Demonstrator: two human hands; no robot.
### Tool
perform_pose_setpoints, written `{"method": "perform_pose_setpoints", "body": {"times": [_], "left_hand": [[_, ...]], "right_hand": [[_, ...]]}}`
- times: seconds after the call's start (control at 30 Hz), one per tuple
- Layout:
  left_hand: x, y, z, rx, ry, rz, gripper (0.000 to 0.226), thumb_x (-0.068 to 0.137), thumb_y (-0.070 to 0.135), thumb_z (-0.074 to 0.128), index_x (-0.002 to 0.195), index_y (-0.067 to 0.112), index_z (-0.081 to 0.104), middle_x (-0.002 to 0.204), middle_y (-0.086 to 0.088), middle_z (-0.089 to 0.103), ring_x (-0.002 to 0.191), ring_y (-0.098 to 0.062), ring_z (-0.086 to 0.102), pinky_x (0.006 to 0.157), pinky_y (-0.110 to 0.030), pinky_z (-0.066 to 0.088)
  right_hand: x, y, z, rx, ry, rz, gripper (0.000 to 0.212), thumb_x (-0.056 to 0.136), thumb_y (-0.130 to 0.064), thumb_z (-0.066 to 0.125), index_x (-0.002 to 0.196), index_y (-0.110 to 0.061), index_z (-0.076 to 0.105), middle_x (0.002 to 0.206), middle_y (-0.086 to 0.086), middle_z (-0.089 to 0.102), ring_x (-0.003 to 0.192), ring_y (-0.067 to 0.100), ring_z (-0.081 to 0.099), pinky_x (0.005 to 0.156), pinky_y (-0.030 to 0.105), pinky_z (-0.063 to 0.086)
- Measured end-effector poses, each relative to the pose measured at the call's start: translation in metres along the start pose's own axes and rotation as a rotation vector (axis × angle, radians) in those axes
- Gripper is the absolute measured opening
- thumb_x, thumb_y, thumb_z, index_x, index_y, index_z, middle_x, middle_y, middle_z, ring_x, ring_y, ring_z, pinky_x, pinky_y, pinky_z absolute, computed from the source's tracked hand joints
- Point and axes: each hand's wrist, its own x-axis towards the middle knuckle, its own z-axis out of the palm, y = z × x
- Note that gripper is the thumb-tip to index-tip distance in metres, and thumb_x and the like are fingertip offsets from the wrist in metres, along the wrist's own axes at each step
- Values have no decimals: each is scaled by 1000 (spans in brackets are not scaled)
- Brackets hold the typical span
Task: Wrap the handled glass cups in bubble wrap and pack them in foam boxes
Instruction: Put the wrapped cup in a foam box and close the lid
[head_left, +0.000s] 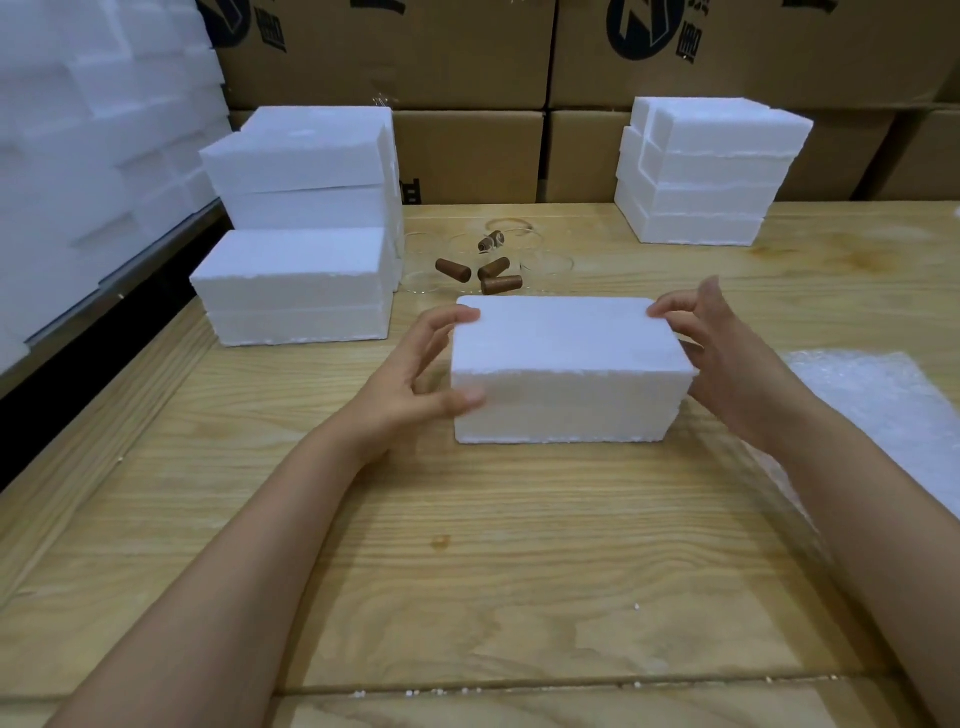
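Foam box (566, 364) on table (467, 561) | left hand (410, 379) fingers grip left end | right hand (732, 358) fingers grip right end

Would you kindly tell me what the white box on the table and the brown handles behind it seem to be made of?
The white box looks like expanded polystyrene foam: matt white, grainy, with a ragged, crumbly seam. The brown handles look like matt wood, or perhaps cork; they are too small to tell.
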Motion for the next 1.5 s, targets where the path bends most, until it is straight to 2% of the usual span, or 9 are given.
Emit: {"method": "perform_pose_setpoints", "body": {"times": [0.07, 0.23, 0.43, 0.5, 0.6, 0.93, 1.2, 1.37, 1.5], "left_hand": [[-3, 2, 0, 116, -79, 8, 88, 62, 32, 82, 133, 41, 31, 136, 33, 44, 131, -4, 43, 113, -40, 35], [2, -2, 1, 382, -90, 2, 101, 61, 28, 81, 134, 49, 14, 108, 61, 30, 116, -16, 50, 111, -63, 24], [3, -6, 0, 181, -41, -10, 106, 58, 9, 88, 136, 48, 27, 104, 45, 54, 103, 5, 60, 92, -26, 48], [3, -8, -2, 126, -8, -3, 108, 56, 2, 88, 137, 47, 32, 103, 31, 64, 99, 1, 64, 81, -18, 50], [4, -1, -5, 42, 24, 4, 104, 51, 18, 88, 136, 50, 37, 108, 21, 67, 104, -6, 65, 80, -21, 52], [4, 2, -11, -86, 8, -6, 92, 59, 31, 74, 143, 39, 36, 128, 4, 62, 118, -19, 59, 89, -29, 51], [-1, 15, -31, -60, 17, -32, 98, 56, 27, 77, 139, 54, 33, 116, 17, 68, 109, -6, 63, 82, -17, 51], [-8, 36, -78, 11, 185, 68, 96, 65, 5, 76, 139, 51, 36, 115, 11, 69, 107, -12, 65, 78, -22, 54], [-17, 48, -131, 140, 377, 111, 94, 61, 25, 80, 145, 35, 38, 115, 12, 68, 112, -10, 62, 86, -26, 53]], "right_hand": [[-9, 7, -11, -175, -195, -48, 46, 70, -59, 65, 112, -46, 53, 132, -21, 51, 113, 1, 55, 86, 23, 48], [-12, 26, -14, -431, -331, -112, 106, 57, -30, 87, 127, -65, 16, 113, -58, 24, 97, -11, 56, 76, 10, 49], [-9, 26, -12, -400, -245, -123, 105, 54, -26, 87, 131, -58, 25, 102, -42, 48, 79, 19, 62, 72, 38, 57], [-9, 23, -10, -329, -240, -150, 99, 53, -30, 85, 131, -57, 30, 107, -29, 53, 87, 21, 63, 72, 32, 58], [-10, 17, -6, -183, -250, -183, 83, 60, -33, 79, 126, -58, 35, 114, -31, 53, 102, -2, 59, 77, 15, 50], [-6, 11, 6, -10, -280, -83, 77, 61, -45, 72, 128, -48, 36, 132, -15, 52, 118, 7, 56, 82, 23, 51], [-9, -1, 21, -157, -184, -249, 74, 59, -49, 73, 122, -53, 36, 103, -34, 55, 98, -3, 58, 76, 15, 50], [16, -34, 64, -239, -110, -458, 77, 58, -48, 76, 121, -55, 34, 106, -22, 49, 96, -2, 55, 82, 24, 49], [63, -61, 115, -278, -178, -515, 79, 65, -43, 79, 127, -49, 30, 113, -22, 45, 95, -7, 54, 76, 15, 50]]}}
